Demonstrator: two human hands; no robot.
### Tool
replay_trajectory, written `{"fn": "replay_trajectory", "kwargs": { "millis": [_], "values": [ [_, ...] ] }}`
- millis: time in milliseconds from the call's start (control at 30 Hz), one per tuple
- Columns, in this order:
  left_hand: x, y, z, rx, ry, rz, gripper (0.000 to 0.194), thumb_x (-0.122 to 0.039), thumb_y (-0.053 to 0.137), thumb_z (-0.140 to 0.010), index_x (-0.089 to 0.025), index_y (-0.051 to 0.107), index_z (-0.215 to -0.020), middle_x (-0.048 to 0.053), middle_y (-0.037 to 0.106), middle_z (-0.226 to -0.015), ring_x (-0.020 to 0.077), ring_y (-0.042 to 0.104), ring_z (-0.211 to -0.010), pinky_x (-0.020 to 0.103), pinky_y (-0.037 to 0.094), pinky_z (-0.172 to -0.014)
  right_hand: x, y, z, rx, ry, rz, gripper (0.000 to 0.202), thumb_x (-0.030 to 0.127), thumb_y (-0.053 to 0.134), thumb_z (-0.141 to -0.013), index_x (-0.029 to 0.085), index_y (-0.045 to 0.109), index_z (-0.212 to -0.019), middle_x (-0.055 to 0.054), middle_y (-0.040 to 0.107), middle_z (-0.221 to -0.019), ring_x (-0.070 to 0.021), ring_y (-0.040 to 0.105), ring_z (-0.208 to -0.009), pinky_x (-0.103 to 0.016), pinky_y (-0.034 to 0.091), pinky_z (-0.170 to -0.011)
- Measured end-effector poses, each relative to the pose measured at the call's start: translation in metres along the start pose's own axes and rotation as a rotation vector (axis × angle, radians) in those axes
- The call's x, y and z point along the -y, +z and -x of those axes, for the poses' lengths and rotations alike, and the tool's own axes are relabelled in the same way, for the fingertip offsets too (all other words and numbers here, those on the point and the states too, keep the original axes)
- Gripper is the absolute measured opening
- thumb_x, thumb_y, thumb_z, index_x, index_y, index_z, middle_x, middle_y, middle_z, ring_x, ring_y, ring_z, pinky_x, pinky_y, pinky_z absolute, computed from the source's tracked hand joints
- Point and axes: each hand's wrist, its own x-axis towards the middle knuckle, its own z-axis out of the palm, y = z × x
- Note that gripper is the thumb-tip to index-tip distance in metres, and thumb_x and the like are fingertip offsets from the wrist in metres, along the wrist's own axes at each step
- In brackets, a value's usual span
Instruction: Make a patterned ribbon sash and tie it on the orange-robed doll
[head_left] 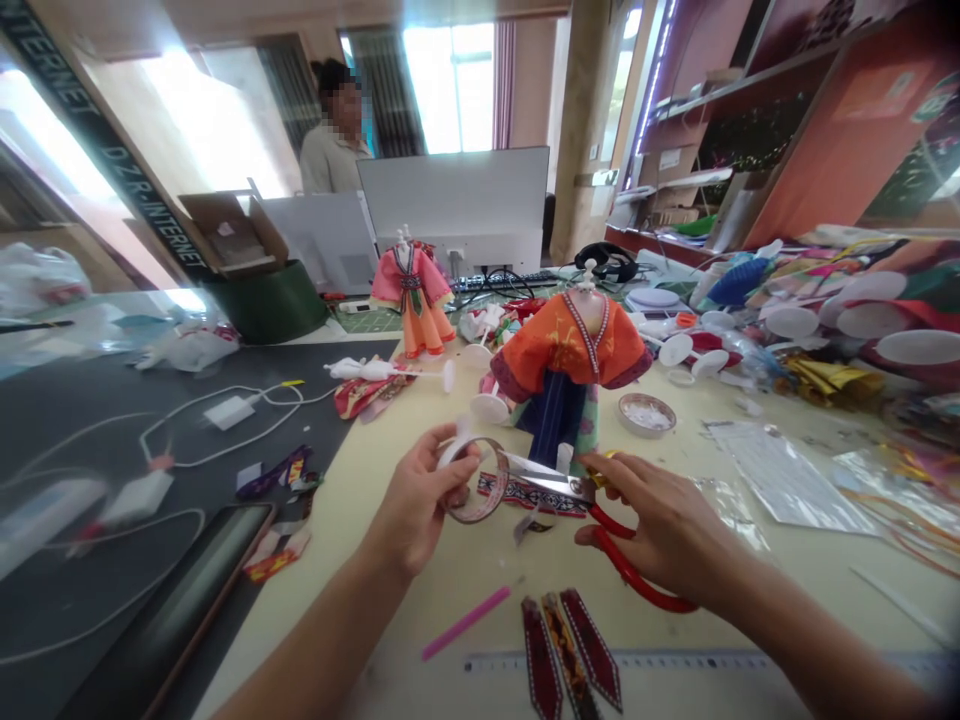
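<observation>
My left hand (424,490) is closed on a roll of tape (495,485), fingers on its left rim. My right hand (660,505) has its fingers around the red-handled scissors (626,570), whose blades point left to the roll. Beneath the blades lies a patterned ribbon (532,495). Just behind stands a doll form in an orange top (555,340) and blue skirt. Nearer the front edge are three pointed ribbon strips (570,645), overlapping a clear ruler (690,660), and a pink stick (466,622).
Behind are a doll in a pink robe (412,290), a monitor (457,205) and a standing person (335,135). A round dish (646,414) and piled doll parts (825,310) are at right. A phone (180,600) and white cables (225,460) lie left.
</observation>
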Motion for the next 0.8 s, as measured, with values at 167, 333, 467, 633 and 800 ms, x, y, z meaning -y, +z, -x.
{"fn": "replay_trajectory", "kwargs": {
  "millis": [167, 333, 467, 633, 800],
  "values": [
    [0.003, 0.002, 0.004, -0.002, 0.0, 0.077, 0.044, -0.011, 0.075, -0.064, -0.017, 0.052, -0.101, -0.003, 0.058, -0.075, 0.001, 0.042, -0.048, 0.012, 0.034, -0.045, 0.007, 0.001, -0.001, 0.04, 0.053, -0.043, 0.054, 0.046, 0.063, -0.076, 0.016, 0.051, -0.12, -0.008, 0.065, -0.084, -0.0197, 0.059, -0.068, -0.03, 0.045, -0.057],
    [0.006, 0.003, 0.002, -0.006, -0.027, 0.175, 0.043, -0.007, 0.073, -0.064, -0.017, 0.054, -0.101, -0.003, 0.059, -0.075, 0.0034, 0.051, -0.055, 0.013, 0.043, -0.052, 0.013, 0.001, -0.002, 0.07, 0.057, -0.078, 0.055, 0.048, 0.063, -0.076, 0.015, 0.054, -0.119, -0.008, 0.066, -0.081, -0.0198, 0.06, -0.065, -0.029, 0.044, -0.056],
    [0.007, 0.003, 0.002, -0.007, -0.049, 0.216, 0.042, -0.004, 0.071, -0.066, -0.016, 0.055, -0.103, -0.002, 0.06, -0.077, 0.0054, 0.057, -0.061, 0.014, 0.048, -0.057, 0.017, 0.002, -0.002, 0.119, 0.067, -0.116, 0.058, 0.05, 0.063, -0.076, 0.015, 0.053, -0.121, -0.009, 0.067, -0.085, -0.0198, 0.061, -0.068, -0.03, 0.045, -0.059],
    [0.008, 0.004, 0.004, -0.026, -0.069, 0.232, 0.04, -0.003, 0.071, -0.066, -0.017, 0.054, -0.1, -0.002, 0.061, -0.076, 0.0051, 0.056, -0.058, 0.014, 0.049, -0.057, 0.018, 0.004, 0.001, 0.107, 0.078, -0.173, 0.058, 0.047, 0.064, -0.076, 0.014, 0.052, -0.122, -0.009, 0.066, -0.085, -0.0192, 0.06, -0.069, -0.03, 0.046, -0.061],
    [0.008, 0.006, 0.004, -0.035, -0.075, 0.229, 0.043, -0.004, 0.072, -0.065, -0.016, 0.054, -0.102, -0.003, 0.06, -0.076, 0.0044, 0.056, -0.058, 0.013, 0.049, -0.057, 0.018, 0.007, 0.0, 0.095, 0.074, -0.204, 0.057, 0.048, 0.064, -0.076, 0.015, 0.051, -0.122, -0.008, 0.066, -0.084, -0.0194, 0.06, -0.069, -0.031, 0.046, -0.061]
  ]
}}
